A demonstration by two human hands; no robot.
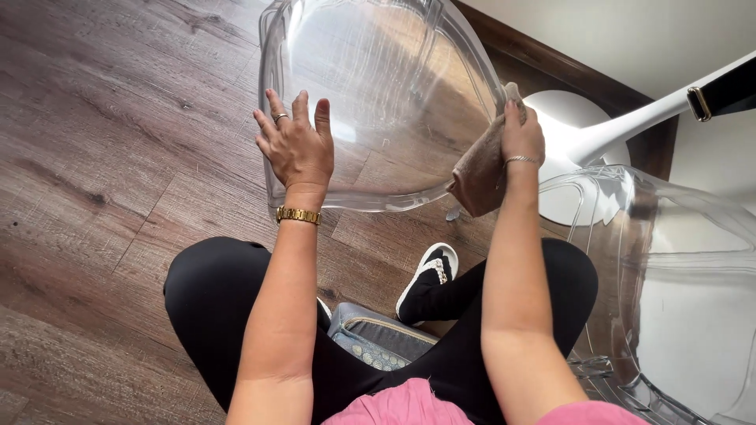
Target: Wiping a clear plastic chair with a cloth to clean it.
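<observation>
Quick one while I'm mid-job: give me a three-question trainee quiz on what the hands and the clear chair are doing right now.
1. True or false: the left hand lies flat with spread fingers on the clear plastic chair.
2. What does the right hand hold? A) a sponge B) a brown cloth C) a brush
3. Fill in: the cloth is pressed against the chair's ____ edge, as the camera sees it.

Key: 1 true; 2 B; 3 right.
</observation>
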